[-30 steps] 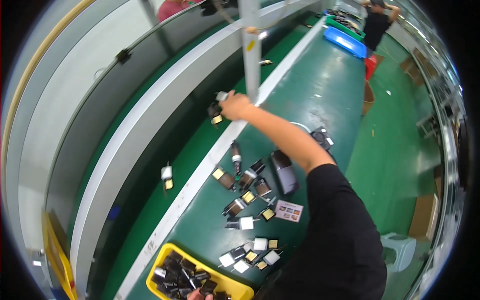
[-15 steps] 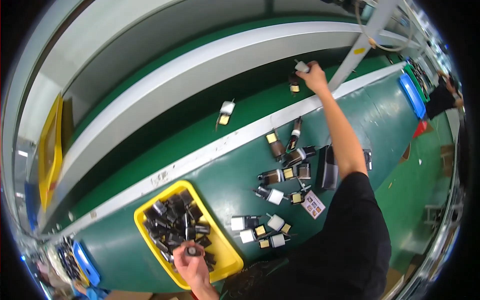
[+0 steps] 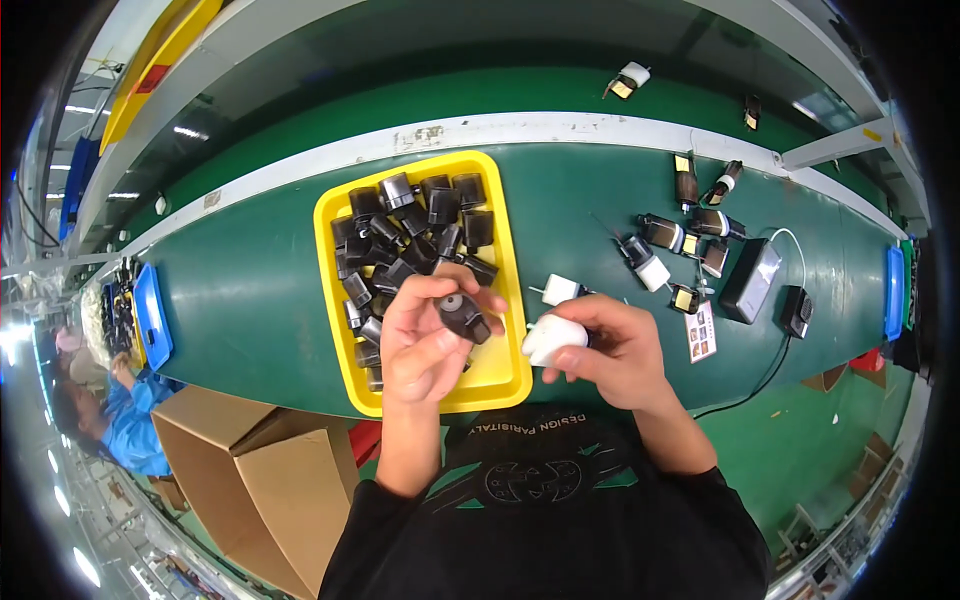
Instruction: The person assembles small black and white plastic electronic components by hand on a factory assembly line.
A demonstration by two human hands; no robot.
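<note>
My left hand (image 3: 412,352) is closed on a black plastic part (image 3: 464,320) with a round grey socket at one end. Close beside it, my right hand (image 3: 622,358) grips a white plastic piece (image 3: 553,340) between thumb and fingers. The two parts are apart from each other. Beneath and behind the left hand stands a yellow tray (image 3: 500,385) holding many black cup-like housings (image 3: 443,206). Another white piece (image 3: 560,290) lies on the bench just beyond the right hand. Farther right lie several dark assemblies (image 3: 660,232), some with cream square pads.
A black box-shaped device (image 3: 750,280), a black adapter (image 3: 797,312) with a cable and a printed card (image 3: 701,332) lie at right. Two assemblies (image 3: 630,80) sit on the back ledge. An open cardboard box (image 3: 290,500) and a blue-sleeved person (image 3: 140,425) are at lower left.
My right hand has come back from the far ledge with the white piece and is now near my left hand. The left hand still holds the black part. The view has turned.
</note>
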